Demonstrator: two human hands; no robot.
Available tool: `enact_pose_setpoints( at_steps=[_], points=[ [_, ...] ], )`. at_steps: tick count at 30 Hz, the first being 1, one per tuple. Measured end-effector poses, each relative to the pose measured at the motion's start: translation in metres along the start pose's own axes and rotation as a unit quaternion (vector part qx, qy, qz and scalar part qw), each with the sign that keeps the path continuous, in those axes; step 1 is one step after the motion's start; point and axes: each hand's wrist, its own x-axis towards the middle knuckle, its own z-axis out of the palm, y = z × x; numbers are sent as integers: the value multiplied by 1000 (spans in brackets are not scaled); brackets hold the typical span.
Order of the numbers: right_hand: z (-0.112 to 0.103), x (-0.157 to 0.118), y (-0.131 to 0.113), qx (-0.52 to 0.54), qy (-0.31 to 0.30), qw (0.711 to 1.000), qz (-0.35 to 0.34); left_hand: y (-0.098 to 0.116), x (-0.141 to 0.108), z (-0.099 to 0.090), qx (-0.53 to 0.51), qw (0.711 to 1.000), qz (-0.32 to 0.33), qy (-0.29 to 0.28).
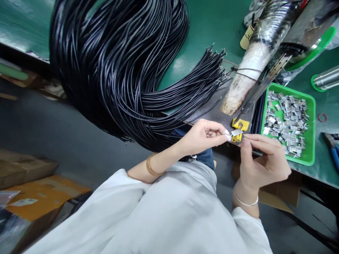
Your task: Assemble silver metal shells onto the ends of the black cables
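My left hand pinches a small silvery metal connector at its left end, with white coverings on the fingertips. The connector sits just over a yellow fixture at the bench edge. Close by on the right, my right hand has its thumb and forefinger pressed together near the fixture; whatever is between them is too small to make out. A large bundle of black cables lies left of the hands, its stripped ends pointing at a pale, taped tube.
Right of my hands, a green tray holds many loose metal connectors. Blue-handled pliers and a red ring lie beyond it on the green bench. Cardboard boxes stand on the floor at left.
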Motion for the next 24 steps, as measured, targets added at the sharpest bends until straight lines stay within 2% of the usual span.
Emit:
enact_pose_setpoints(
  at_steps=[5,7,11,14,16,21,24],
  points=[
    [0,1,-6,-16,-81,996,-40,-3,-3,4,50,997,52,41],
    [2,1,-3,1,-85,996,-7,-2,-4,4,56,996,65,37],
    [4,2,4,30,-40,993,105,-2,-4,2,59,995,76,37],
    [4,1,5,39,-34,991,127,-3,-3,2,83,992,82,53],
    [5,0,3,25,-48,993,103,-4,0,3,82,991,88,66],
    [11,-2,4,-51,-46,997,-17,-3,8,3,86,985,110,101],
    [14,-1,8,-59,-49,996,-35,-4,11,1,96,984,112,104]
  ],
)
